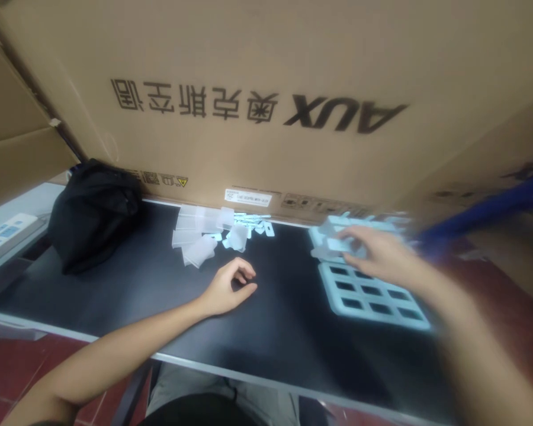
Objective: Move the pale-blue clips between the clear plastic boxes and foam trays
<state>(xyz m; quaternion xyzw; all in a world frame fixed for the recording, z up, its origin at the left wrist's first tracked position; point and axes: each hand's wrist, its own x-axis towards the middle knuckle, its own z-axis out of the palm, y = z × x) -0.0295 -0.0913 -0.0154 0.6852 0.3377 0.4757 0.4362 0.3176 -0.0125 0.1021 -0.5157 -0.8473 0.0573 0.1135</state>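
My left hand (231, 287) rests on the dark tabletop with loosely curled fingers. Its thumb and forefinger are apart, and nothing shows between them. To the right, my right hand (375, 251) reaches over a light blue frame (331, 290) with several rectangular openings. A pale translucent plastic piece (331, 244) is at its thumb and fingertips, blurred by motion. Behind that frame lie more light blue parts (359, 222), partly hidden by the hand. Beyond my left hand are several frosted plastic sleeves (198, 249) and a heap of small light blue pieces (253, 222).
A large cardboard box (257, 148) stands along the back of the table (160, 296). A black cloth bag (95, 216) sits at the left, beside a white box with blue markings (9, 236). A blue bar (488, 210) slants in at the right.
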